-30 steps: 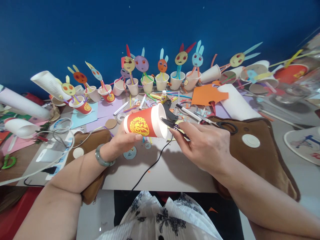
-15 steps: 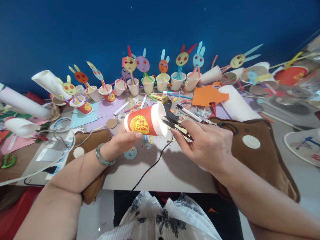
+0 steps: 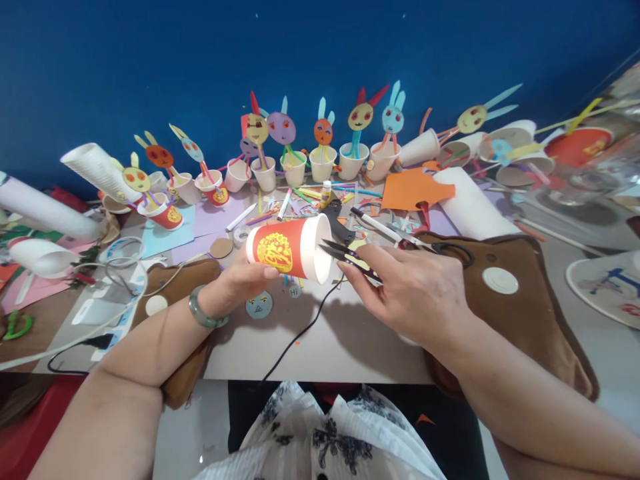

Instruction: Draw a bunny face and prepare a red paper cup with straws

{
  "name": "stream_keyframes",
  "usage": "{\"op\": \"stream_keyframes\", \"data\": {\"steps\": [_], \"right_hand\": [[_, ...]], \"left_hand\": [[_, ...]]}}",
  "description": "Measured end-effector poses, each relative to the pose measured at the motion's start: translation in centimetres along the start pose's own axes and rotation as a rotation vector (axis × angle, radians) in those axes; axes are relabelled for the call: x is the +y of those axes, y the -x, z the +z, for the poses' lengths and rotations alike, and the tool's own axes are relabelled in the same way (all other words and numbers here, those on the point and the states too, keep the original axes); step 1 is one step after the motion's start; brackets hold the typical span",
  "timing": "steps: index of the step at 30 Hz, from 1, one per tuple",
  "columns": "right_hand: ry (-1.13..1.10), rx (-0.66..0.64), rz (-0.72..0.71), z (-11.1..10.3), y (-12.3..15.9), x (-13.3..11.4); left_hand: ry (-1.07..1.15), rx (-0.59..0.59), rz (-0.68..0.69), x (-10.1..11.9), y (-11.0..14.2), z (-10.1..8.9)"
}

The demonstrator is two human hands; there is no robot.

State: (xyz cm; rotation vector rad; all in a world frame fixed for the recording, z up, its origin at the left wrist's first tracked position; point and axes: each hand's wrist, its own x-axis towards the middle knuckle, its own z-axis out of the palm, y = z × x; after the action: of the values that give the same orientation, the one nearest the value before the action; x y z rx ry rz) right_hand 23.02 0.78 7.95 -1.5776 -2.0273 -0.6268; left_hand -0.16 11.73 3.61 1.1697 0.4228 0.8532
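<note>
My left hand [image 3: 250, 273] is wrapped around a red and white paper cup [image 3: 293, 252] with a yellow printed emblem. The cup lies sideways in the air above the table, its wide white end turned to the right. In my right hand [image 3: 415, 283] are black scissors [image 3: 345, 253], gripped close behind the blades. Their blades are slightly parted and the tips lie over the cup's white end; whether they touch it I cannot tell. Part of the handles is hidden by my fingers. Below the cup lies a small blue paper face [image 3: 259, 305].
Paper cups with rabbit figures [image 3: 324, 160] line the blue wall. Paper strips, markers and a black glue gun [image 3: 340, 223] lie behind my hands. Brown pouches [image 3: 520, 313] sit on both sides. A power strip [image 3: 117, 320] is at the left, and a black cable [image 3: 305, 330] crosses the table.
The scissors' tips have drawn back slightly and their blades vary in opening. The cup has tilted a little, its white end now lower. Both hands keep their hold.
</note>
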Motion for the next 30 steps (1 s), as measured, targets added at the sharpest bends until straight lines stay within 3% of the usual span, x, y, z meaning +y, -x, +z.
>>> {"op": "stream_keyframes", "data": {"steps": [23,30], "right_hand": [[0.019,-0.008,-0.049,-0.03,0.19,0.11],[-0.074,0.028,-0.058,0.37,-0.06,0.38]], "left_hand": [[0.039,-0.007,-0.066,0.4,0.03,0.47],[0.047,0.008,-0.012,0.12,-0.09,0.1]]}}
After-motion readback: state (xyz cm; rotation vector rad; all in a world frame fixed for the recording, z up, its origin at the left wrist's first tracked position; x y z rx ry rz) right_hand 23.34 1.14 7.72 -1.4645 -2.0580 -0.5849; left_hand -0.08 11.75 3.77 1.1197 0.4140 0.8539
